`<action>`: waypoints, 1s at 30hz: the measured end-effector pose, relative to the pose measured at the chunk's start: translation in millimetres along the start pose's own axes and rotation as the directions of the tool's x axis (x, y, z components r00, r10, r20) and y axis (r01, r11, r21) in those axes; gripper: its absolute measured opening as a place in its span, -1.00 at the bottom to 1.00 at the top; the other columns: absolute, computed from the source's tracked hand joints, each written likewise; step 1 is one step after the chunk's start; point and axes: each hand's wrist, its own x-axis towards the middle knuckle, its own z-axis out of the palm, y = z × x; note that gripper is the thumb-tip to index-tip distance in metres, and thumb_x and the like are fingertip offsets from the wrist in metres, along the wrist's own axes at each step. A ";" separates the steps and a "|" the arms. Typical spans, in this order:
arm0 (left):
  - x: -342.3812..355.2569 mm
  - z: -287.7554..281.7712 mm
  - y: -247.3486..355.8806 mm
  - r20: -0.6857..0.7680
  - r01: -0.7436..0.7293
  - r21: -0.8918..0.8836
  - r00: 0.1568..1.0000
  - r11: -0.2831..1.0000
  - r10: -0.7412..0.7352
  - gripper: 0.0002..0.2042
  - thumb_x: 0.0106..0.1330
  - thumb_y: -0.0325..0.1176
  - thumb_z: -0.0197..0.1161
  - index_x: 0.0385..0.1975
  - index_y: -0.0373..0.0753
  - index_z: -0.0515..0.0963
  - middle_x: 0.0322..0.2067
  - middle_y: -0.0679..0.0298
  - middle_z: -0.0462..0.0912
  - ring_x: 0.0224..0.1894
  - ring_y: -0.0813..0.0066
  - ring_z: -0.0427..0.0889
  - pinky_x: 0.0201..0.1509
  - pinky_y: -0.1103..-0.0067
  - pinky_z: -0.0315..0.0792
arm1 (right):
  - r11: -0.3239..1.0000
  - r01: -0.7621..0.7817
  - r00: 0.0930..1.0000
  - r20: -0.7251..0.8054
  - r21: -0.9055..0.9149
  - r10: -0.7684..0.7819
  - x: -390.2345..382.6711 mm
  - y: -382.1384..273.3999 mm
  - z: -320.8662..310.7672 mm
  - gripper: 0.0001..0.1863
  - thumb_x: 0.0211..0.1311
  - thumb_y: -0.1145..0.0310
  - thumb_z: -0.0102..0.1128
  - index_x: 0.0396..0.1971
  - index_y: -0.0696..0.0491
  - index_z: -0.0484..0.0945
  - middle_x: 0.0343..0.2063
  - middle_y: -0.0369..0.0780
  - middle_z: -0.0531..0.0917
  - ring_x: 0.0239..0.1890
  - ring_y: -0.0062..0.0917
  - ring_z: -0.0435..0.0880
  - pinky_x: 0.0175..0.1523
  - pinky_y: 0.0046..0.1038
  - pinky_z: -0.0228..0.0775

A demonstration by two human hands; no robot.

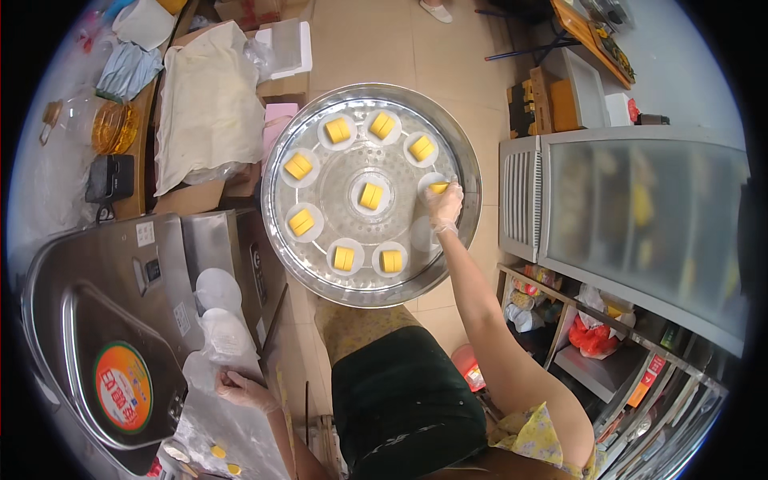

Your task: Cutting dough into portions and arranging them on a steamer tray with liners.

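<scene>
A large round metal steamer tray (276, 248) with a perforated base stands before me. Several white paper rounds lie in it, each under a yellow block of dough (370, 196) with a groove across its top. My right hand (445, 208), in a clear plastic glove, closes on one yellow dough piece (438, 187) over a paper round at the tray's right side. Just below it lies a bare paper round (428, 234). To the left, my gloved left hand (246, 392) has its fingers curled down by a spread of white paper rounds (228, 332); what they pinch is hidden.
A metal machine (104, 280) stands left, beside a surface with small yellow pieces (218, 452). A cream cloth (204, 104) covers things at the upper left, near an oil bottle (112, 128). At right are a glass-topped cabinet (640, 216) and shelves (592, 364). A dark green stool (404, 392) is below.
</scene>
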 end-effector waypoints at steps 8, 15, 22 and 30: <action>-0.5 -0.7 6.7 0.019 0.003 0.051 1.000 0.999 -0.004 -0.76 0.39 -0.36 0.15 -0.06 -0.35 0.48 -0.17 0.05 0.47 -0.22 0.24 0.49 -0.11 0.39 0.44 | 0.992 0.001 1.000 0.031 -0.126 0.003 9.8 2.5 15.0 -0.15 -0.11 0.22 0.48 0.18 0.29 0.32 -0.02 0.07 0.52 0.07 -0.04 0.49 0.19 -0.19 0.34; 0.0 2.9 4.1 -0.019 -0.043 -0.007 0.999 0.999 0.042 -0.76 0.34 -0.43 0.15 -0.05 -0.38 0.46 -0.18 0.07 0.49 -0.18 0.19 0.51 -0.07 0.37 0.44 | 0.991 0.131 0.987 0.099 -0.024 -0.128 -56.5 18.7 -44.7 -0.17 0.01 0.31 0.41 0.25 0.28 0.20 0.02 0.09 0.49 0.09 -0.05 0.48 0.21 -0.19 0.33; 3.8 -14.0 21.7 -0.012 -0.036 -0.071 0.999 0.997 0.035 -0.76 0.24 -0.33 0.14 -0.18 -0.33 0.54 -0.30 0.02 0.57 -0.15 0.10 0.52 -0.03 0.25 0.38 | 0.892 0.205 0.658 0.618 0.404 -0.430 -237.1 -58.8 -83.4 -0.34 0.18 0.43 0.23 0.27 0.21 0.22 0.01 0.01 0.52 0.03 -0.23 0.55 0.14 -0.28 0.40; -6.0 -48.6 4.4 0.379 0.251 -0.490 0.924 0.835 -0.055 -0.60 0.21 -0.28 0.27 0.04 -0.25 0.47 -0.01 -0.02 0.52 0.12 -0.03 0.44 0.22 0.26 0.32 | 0.572 0.458 -0.031 0.655 0.681 -0.755 -422.7 -126.3 -131.8 -0.41 0.21 0.56 0.19 0.27 0.17 0.29 -0.12 -0.15 0.59 -0.12 -0.47 0.59 0.04 -0.42 0.45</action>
